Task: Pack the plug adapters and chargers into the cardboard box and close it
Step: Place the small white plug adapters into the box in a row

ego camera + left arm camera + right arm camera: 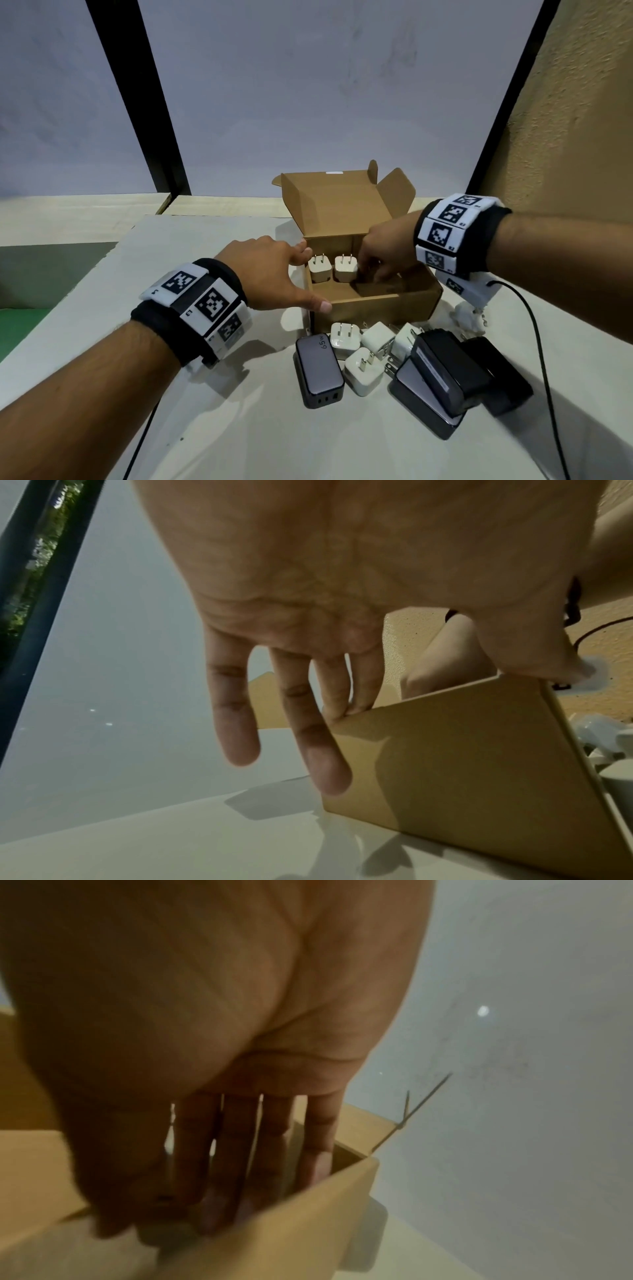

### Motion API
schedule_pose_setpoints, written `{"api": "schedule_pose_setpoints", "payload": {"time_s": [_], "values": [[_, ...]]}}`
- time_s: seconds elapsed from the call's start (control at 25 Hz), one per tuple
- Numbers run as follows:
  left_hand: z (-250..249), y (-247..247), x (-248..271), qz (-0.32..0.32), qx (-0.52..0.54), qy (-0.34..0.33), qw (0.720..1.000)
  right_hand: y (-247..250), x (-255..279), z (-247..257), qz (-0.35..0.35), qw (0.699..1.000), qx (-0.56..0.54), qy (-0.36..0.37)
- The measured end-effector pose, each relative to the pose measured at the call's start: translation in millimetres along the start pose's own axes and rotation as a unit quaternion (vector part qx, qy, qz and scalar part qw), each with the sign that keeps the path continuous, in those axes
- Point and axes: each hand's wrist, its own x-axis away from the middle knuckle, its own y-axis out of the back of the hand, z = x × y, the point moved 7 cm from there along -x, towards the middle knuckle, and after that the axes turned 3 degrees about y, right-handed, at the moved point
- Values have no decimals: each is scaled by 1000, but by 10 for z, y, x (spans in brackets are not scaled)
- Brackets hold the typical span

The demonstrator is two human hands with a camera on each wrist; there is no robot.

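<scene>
An open cardboard box (pixel 376 305) stands mid-table with its lid (pixel 339 205) raised at the back. Two white plug adapters (pixel 320 269) (pixel 345 269) stand prongs-up in its far left corner. My right hand (pixel 380 253) reaches down into the box, and its fingers and thumb pinch a black charger (pixel 364 286) next to the second adapter. In the right wrist view my right hand (pixel 205 1015) is blurred behind the box wall (pixel 291 1218). My left hand (pixel 274 270) braces the box's left wall with straight fingers and thumb; my left hand (pixel 308 588) touches the wall's (pixel 462 764) top edge.
In front of the box lie a grey 65W charger (pixel 318 370), several white adapters (pixel 363 371) and black chargers (pixel 445 370) (pixel 496 373) in a heap. A black cable (pixel 537 342) runs down the right side. The table's left edge (pixel 68 291) drops off nearby.
</scene>
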Motion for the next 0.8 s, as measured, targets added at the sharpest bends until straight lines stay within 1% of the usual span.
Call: {"api": "schedule_pose_setpoints", "payload": {"time_s": [0.2,0.36,0.48,0.52,0.56,0.64,0.72,0.76,0.8], "values": [[-13,-15,10,7,-6,-4,1000,4,-68,59,-8,1000,28,12],[-1,-47,-11,7,-5,-9,1000,6,-133,57,-9,998,70,3],[15,-59,-35,4,-10,-9,1000,17,-126,46,6,997,73,-17],[25,-64,-46,4,-10,-9,1000,65,-76,12,-3,998,54,-27],[23,-68,-47,4,-8,-9,1000,135,9,-49,-27,999,23,-41],[30,-76,-33,3,-5,-7,1000,282,272,-213,-92,993,-32,-67],[45,-76,-2,4,-5,-2,1000,308,603,-379,-145,984,-43,-94],[40,-79,16,7,-6,0,1000,230,776,-454,-155,980,-48,-120],[42,-80,25,10,-9,2,1000,108,918,-511,-149,976,-53,-150]]}}
